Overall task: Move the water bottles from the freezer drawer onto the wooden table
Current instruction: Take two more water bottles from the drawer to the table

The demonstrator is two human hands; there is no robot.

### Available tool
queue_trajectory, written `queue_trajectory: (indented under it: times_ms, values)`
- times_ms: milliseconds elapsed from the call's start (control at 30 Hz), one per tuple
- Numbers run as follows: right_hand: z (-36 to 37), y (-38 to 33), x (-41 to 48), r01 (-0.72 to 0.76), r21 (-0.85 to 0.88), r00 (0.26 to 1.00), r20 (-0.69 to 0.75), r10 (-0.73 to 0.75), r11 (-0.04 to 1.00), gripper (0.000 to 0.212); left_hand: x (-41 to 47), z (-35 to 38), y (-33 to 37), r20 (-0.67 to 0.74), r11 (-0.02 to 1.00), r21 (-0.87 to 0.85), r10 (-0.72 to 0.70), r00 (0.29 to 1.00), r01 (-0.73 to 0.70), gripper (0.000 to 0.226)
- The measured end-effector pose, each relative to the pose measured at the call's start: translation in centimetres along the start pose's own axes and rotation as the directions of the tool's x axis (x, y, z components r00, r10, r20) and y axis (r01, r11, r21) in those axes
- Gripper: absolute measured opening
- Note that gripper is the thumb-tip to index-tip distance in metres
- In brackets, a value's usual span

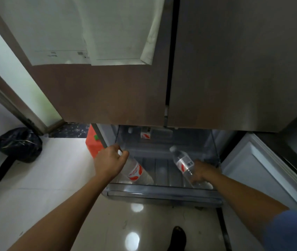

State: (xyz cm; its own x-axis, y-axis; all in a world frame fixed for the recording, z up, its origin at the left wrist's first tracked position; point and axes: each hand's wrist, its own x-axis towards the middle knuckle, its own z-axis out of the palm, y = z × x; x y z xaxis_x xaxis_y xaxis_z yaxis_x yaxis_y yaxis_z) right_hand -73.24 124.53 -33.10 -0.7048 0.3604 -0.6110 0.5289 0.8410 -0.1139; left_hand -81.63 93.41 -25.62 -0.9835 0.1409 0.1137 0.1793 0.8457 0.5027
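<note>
Two water bottles are in play, one per hand, both inside the open freezer drawer at lower centre of the frame. My left hand has its fingers curled tight around the neck of the left bottle, which leans with its cap end toward the upper left and its base down by the drawer's front wall; the red-and-white label faces up. My right hand wraps the lower body of the right bottle — cap pointing to the upper left, base hidden under my palm, so how far those fingers close I can only judge as holding it. Both bottles are tilted, neither upright, and they sit well apart with bare ribbed drawer floor between them.

One more red-and-white label shows at the drawer's back, too small to tell what it belongs to. Above, two brown fridge doors fill the upper frame, with two sheets of paper stuck on the left one. At far left sits one black bag on the floor — and one orange box just beside the drawer.
</note>
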Motion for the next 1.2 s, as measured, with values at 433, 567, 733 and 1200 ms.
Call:
queue_trajectory:
  times_ms: [433,567,733,1200]
  values:
    - [-0.7,-8.9,4.0,0.361,-0.303,0.903,-0.122,-0.412,0.882,0.058,-1.8,1.6,0.1,0.035,0.985,0.124,0.119,0.992,-0.123,0.050]
    - [0.5,-11.4,5.3,0.336,-0.477,0.906,-0.073,-0.418,0.812,0.033,-2.2,1.2,-0.2,0.007,0.987,0.124,0.107,0.994,-0.107,0.049]
    - [-0.4,-11.2,4.1,0.373,-0.524,0.886,-0.046,-0.462,0.766,0.033,-2.3,0.8,0.3,0.026,0.985,0.135,0.108,0.994,-0.111,0.055]
    - [-5.9,-1.3,-11.7,0.341,-0.175,0.632,-0.685,-0.363,0.924,0.029,-2.7,-6.3,5.7,-0.023,0.902,0.145,0.415,0.910,-0.407,0.031]
